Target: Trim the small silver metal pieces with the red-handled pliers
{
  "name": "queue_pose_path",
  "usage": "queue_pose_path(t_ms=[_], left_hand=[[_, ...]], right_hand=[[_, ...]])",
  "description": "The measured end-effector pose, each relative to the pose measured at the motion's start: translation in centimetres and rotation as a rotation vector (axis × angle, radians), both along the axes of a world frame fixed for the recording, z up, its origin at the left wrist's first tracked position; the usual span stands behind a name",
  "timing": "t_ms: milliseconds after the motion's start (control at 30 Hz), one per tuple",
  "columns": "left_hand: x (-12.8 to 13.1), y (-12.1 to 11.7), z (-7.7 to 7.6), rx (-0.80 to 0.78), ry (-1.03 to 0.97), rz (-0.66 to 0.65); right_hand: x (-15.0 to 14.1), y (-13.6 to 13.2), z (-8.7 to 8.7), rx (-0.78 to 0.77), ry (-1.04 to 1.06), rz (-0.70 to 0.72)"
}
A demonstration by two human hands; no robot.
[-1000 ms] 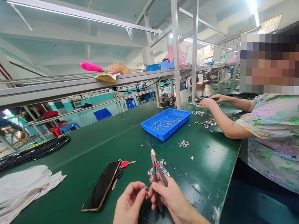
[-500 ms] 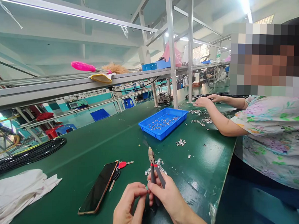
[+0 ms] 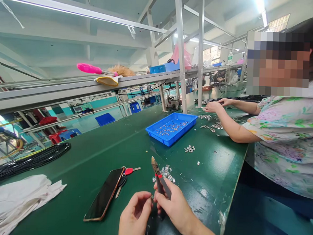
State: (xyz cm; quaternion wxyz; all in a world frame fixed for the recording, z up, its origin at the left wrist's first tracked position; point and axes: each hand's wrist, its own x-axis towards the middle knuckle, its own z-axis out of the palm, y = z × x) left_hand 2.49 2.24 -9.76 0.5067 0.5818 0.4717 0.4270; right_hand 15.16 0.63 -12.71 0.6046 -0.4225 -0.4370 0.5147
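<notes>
Diagonal cutters (image 3: pixel 158 176) with dark grey handles and red bands are gripped in my right hand (image 3: pixel 175 204), their jaws pointing away from me. Beside it, my left hand (image 3: pixel 136 211) pinches a tiny part (image 3: pixel 152 197) between thumb and fingertips; its kind is too small to make out. The fingertips of both hands meet or nearly meet around this part. Just beyond the cutters lies a loose pile of small silvery metal pieces (image 3: pixel 167 172) on the green table (image 3: pixel 114 143).
A blue tray (image 3: pixel 168 140) holds many similar pieces. Left of my hands lie a phone (image 3: pixel 105 194), keys (image 3: pixel 129 171) and a white cloth (image 3: pixel 22 202). Coiled black cable (image 3: pixel 42 158) sits farther left. A co-worker's hands (image 3: pixel 214 106) work at the right, near a metal post (image 3: pixel 183 80).
The cutters have tilted left, and their handles look closer together. My left hand still pinches the tiny part, whose green side no longer shows clearly. The view has shifted slightly.
</notes>
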Motion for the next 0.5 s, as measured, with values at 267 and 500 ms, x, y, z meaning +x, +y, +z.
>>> queue_pose_path(t_ms=[267,500], left_hand=[[0.14,0.12,0.7,-0.06,0.013,-0.037],[-0.1,0.65,-0.17,-0.14,0.027,-0.109]], right_hand=[[0.24,-0.2,-0.09,0.056,-0.204,-0.083],[0.52,-0.52,0.84,0.061,-0.39,-0.156]])
